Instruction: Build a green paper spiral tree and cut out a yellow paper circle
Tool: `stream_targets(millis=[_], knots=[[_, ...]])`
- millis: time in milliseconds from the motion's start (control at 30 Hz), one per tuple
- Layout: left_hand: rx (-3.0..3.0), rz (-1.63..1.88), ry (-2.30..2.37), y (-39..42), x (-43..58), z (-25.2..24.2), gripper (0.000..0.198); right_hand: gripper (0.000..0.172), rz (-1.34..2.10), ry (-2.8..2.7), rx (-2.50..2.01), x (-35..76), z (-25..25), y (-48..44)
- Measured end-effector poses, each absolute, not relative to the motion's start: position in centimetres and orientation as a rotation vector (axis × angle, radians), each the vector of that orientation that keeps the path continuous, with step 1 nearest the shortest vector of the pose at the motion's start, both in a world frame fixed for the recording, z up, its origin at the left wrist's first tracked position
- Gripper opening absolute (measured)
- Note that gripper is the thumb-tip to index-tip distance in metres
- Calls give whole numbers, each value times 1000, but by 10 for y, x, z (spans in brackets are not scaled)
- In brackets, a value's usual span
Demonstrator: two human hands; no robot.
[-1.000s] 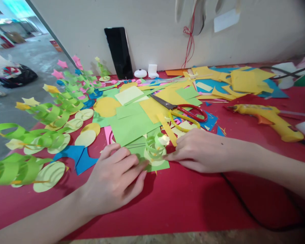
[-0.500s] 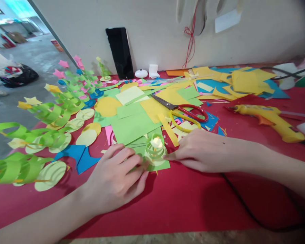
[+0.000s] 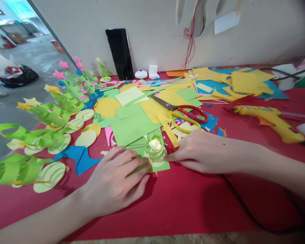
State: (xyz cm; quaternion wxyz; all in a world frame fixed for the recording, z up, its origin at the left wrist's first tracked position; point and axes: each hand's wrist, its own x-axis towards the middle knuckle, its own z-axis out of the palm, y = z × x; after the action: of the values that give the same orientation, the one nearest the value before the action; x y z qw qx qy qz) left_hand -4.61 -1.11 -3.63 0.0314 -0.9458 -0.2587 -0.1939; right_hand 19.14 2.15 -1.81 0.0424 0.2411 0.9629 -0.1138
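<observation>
A small light-green paper spiral tree [image 3: 155, 150] with a pale star on top stands on a round pale base, over green paper scraps. My left hand [image 3: 119, 176] lies at the left of that base, fingers bent and their tips pressing on its edge; the thumb is below them. From the right, the extended index finger of my right hand [image 3: 198, 152] touches the base's rim, with the other fingers curled under. Between them the two hands steady the tree. Just beyond my right hand lie the scissors [image 3: 178, 110], with red and yellow handles.
Several finished spiral trees [image 3: 43, 142] crowd the left side. A yellow glue gun [image 3: 266, 118] lies at right, its black cord [image 3: 244, 206] trailing below my right forearm. A phone [image 3: 120, 54] leans on the wall. Cut paper [image 3: 136, 127] covers the middle of the red table [image 3: 178, 210].
My left hand's fingers have shifted slightly right, further over the tree's base. The right hand keeps its index finger on the rim. The tree's top leans a little more to the left.
</observation>
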Motion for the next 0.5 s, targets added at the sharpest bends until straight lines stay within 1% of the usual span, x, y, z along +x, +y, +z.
stream_targets(millis=[300, 500], knots=[[-2995, -638, -868, -11, -47, -37, 15, 25, -324, 2960, 743, 192, -21, 22], [-3092, -661, -955, -10, -47, -37, 15, 27, -465, 2945, 844, 189, -17, 18]])
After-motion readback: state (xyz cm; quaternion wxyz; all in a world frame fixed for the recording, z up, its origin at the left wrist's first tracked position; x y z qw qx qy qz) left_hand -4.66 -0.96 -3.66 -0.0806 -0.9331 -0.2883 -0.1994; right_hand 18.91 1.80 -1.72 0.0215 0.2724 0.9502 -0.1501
